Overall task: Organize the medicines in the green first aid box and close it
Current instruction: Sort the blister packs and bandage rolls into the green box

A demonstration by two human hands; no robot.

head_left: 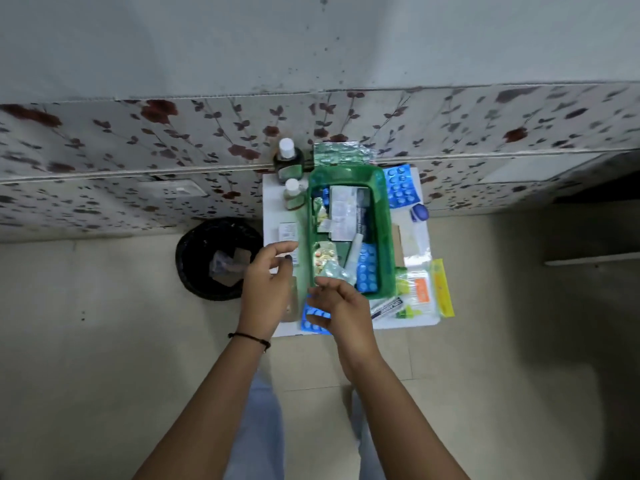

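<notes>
The green first aid box [387, 216] stands open on a small white table [273, 202], filled with pill strips, a white tube and blue blister packs. My left hand [268, 285] hovers just left of the box's near corner, fingers apart and holding nothing. Over the near rim of the box my right hand [341, 310] is spread with nothing in it, above a blue blister pack [311, 320] lying at the table's front edge. Two bottles with white caps [289, 157] stand at the back left of the table.
A black waste bin [216, 258] sits on the floor left of the table. Right of the box lie a blue blister sheet [401, 187], a blue cap [419, 213], an orange packet [421, 289] and a yellow strip [442, 289]. A flower-patterned wall runs behind.
</notes>
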